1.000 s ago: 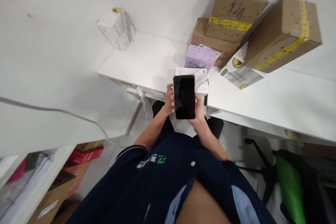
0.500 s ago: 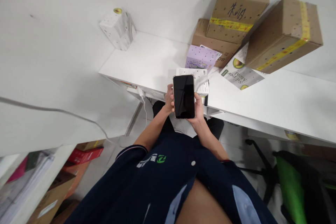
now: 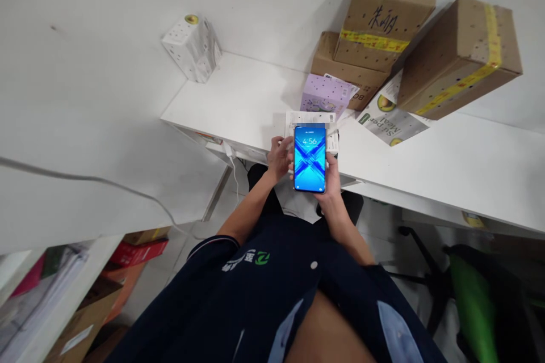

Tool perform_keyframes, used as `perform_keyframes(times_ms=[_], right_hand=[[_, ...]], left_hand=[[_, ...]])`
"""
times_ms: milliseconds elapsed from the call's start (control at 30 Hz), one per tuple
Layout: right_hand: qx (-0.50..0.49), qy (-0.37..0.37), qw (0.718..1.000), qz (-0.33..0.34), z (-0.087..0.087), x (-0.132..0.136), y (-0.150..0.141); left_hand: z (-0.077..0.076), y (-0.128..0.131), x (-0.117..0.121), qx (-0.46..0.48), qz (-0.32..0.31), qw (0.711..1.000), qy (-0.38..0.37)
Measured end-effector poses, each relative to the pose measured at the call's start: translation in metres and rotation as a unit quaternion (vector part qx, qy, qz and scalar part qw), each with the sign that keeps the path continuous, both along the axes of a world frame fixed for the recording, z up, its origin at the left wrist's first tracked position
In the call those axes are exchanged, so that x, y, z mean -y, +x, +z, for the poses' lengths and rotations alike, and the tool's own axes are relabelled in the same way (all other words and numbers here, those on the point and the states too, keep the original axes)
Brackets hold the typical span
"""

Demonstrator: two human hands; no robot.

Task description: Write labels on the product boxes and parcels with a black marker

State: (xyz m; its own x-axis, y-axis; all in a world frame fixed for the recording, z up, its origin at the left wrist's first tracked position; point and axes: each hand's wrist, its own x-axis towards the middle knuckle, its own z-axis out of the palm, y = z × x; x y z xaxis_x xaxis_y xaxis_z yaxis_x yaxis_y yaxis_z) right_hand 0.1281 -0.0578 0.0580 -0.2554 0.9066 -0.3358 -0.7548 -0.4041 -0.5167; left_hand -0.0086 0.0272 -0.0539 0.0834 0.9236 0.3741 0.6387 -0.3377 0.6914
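Observation:
A smartphone (image 3: 310,161) with a lit blue lock screen reading 4:56 is upright in my right hand (image 3: 332,181). The right thumb lies along its right edge, and fingertips wrap round from behind onto the left edge. Close beside that left edge is my left hand (image 3: 279,160), its fingers loosely bent and partly apart, with nothing seen in them. Whether a left fingertip touches the phone, I cannot tell. Behind the phone, a white printed box (image 3: 293,119) sits near the desk's front edge, partly covered.
On the white desk (image 3: 255,82) stand a purple box (image 3: 324,93), a Super Meal box (image 3: 389,119) and brown cartons (image 3: 374,17). A white patterned box (image 3: 193,48) is at the far left corner. A grey cable (image 3: 97,180) crosses the left. A green-black chair (image 3: 472,306) stands lower right.
The phone's black screen has lit up blue. My right hand has shifted the phone to the right, and the left hand's fingers have moved slightly rightward.

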Motion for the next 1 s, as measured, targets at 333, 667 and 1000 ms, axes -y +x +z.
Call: perform_keyframes(times_ms=[333, 667, 1000], right_hand=[[0.609, -0.01, 0.743, -0.277, -0.031, 0.015, 0.129], [0.924, -0.11, 0.354, -0.097, -0.071, 0.009, 0.187], [0.887, -0.023, 0.443, -0.131, -0.052, -0.008, 0.162]], left_hand=[[0.008, 0.004, 0.004, 0.015, 0.011, 1.0, -0.002], [0.009, 0.003, 0.004, 0.016, 0.002, 1.0, -0.004], [0.01, 0.004, 0.005, 0.02, 0.006, 1.0, -0.002]])
